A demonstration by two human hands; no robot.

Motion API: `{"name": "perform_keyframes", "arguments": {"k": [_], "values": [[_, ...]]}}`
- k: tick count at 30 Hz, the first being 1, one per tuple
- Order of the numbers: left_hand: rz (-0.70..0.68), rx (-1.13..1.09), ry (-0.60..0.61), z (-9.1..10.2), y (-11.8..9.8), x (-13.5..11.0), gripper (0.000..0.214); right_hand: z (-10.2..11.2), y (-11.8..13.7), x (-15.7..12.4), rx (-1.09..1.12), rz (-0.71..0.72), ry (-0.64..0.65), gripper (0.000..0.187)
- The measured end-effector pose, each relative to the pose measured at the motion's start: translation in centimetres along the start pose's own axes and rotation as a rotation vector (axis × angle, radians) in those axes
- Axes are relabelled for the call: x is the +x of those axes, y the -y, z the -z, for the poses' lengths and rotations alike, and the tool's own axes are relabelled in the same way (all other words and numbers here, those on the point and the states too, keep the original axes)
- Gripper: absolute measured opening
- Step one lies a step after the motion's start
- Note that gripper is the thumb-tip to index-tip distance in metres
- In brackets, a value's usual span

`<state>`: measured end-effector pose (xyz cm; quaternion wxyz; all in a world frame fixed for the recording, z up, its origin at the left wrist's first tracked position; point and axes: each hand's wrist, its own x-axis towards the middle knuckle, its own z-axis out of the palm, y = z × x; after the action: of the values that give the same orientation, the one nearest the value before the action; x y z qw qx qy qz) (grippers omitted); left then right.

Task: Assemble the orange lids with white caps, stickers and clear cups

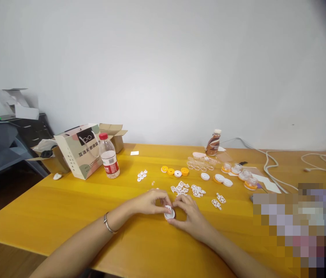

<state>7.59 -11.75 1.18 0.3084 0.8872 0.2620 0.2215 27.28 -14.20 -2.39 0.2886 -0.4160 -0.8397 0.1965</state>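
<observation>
A white disc sits at the lower centre of the frame, just above the tabletop or resting on it. Both hands are closed in around it: the left hand has thumb and fingertips pinched at its upper edge, and the right hand grips its right side between thumb and fingers. The fingers cover much of it, so whether the left hand also pinches a separate small piece is hard to tell.

Just above the hands, near the centre, lie two piles of white cut-out pieces, with two more to the right. Beyond them is a row of yellow and white rings, with small white caps to its left and clear cups to its right. A clear bottle with a red cap stands left of centre beside a paper bag; a brown bottle stands right of centre, near the wall.
</observation>
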Motion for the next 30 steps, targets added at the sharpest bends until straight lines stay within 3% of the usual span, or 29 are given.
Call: {"name": "perform_keyframes", "arguments": {"k": [14, 16, 18, 21, 23, 26, 30], "values": [[-0.051, -0.035, 0.048, -0.3, -0.2, -0.1, 0.014, -0.3, 0.3, 0.2, 0.03, 0.009, -0.049, 0.013], [-0.042, -0.044, 0.016, -0.4, -0.3, 0.1, 0.017, 0.1, 0.4, 0.3, 0.038, 0.017, -0.059, 0.012], [-0.013, -0.066, -0.098, -0.4, -0.1, 0.8, 0.023, 0.8, 0.5, 0.3, 0.085, 0.035, -0.088, 0.015], [0.026, -0.006, -0.336, 0.1, 0.9, 3.2, 0.026, 1.6, 0.7, 0.4, 0.24, 0.021, -0.106, 0.02], [0.029, 0.131, -0.395, 0.7, 1.8, 5.7, 0.026, 1.8, 0.9, 0.4, 0.401, -0.027, -0.081, 0.018], [0.041, 0.426, -0.333, 1.2, 3.4, 10.3, 0.03, 1.4, 0.9, 0.4, 0.653, -0.086, -0.033, 0.017], [0.042, 0.502, -0.267, 0.4, 5.1, 15.9, 0.039, 0.8, 0.4, 0.6, 0.86, -0.088, -0.042, 0.024]]}}
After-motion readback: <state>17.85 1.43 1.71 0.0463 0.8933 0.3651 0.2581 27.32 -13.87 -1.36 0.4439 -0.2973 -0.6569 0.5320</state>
